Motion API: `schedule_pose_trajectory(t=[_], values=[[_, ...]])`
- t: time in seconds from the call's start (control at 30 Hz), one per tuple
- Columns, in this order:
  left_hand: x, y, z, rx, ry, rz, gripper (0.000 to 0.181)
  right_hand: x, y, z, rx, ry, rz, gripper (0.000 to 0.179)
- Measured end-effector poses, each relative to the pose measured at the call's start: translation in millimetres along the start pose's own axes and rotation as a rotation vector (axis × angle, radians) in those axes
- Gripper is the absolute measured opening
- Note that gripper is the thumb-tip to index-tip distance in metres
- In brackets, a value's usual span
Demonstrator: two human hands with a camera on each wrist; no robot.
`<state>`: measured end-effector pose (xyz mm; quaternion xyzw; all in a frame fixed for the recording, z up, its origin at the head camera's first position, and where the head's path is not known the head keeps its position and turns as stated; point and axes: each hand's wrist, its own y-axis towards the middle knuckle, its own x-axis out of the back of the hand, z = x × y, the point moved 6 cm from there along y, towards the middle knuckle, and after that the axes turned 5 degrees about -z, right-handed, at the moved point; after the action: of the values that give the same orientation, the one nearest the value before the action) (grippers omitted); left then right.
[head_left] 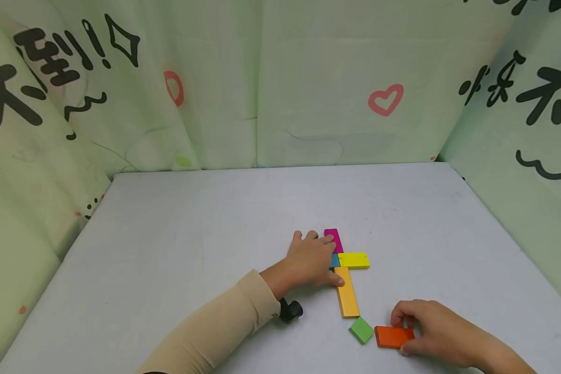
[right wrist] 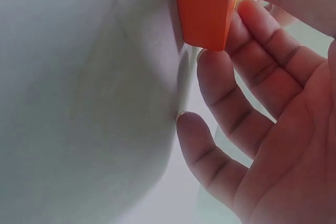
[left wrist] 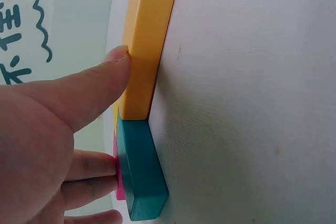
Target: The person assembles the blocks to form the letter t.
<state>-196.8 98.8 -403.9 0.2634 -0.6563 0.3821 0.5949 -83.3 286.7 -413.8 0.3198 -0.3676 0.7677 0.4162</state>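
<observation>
My left hand (head_left: 310, 259) spreads over several flat coloured blocks. Its thumb touches the long yellow-orange block (head_left: 348, 298), and fingertips rest at the magenta block (head_left: 335, 241). Between those two lies a blue block (head_left: 334, 261), mostly covered by the hand in the head view; its side shows as a teal block (left wrist: 142, 169) in the left wrist view. A yellow block (head_left: 355, 261) extends to the right of it. My right hand (head_left: 449, 332) pinches the orange-red block (head_left: 390, 337) between thumb and fingers, low over the table, just right of a tilted green block (head_left: 361, 331).
The white table (head_left: 191, 228) spreads around the blocks. Pale green curtains (head_left: 308, 78) with black writing and red hearts hang behind it and at both sides. A black wrist camera (head_left: 290, 310) sits beneath the left wrist.
</observation>
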Motion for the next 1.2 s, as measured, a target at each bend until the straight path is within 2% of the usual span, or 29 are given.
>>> schedule_pose_trajectory(t=[0.6,1.2], values=[[-1.6,1.1,0.2,0.000,0.000,-0.005,0.086,-2.3,3.0,0.5,-0.049,-0.009,0.019,0.034],[-0.8,0.5,0.2,-0.002,0.002,-0.005,0.086,-1.9,1.0,2.7,-0.006,-0.031,-0.010,0.035]])
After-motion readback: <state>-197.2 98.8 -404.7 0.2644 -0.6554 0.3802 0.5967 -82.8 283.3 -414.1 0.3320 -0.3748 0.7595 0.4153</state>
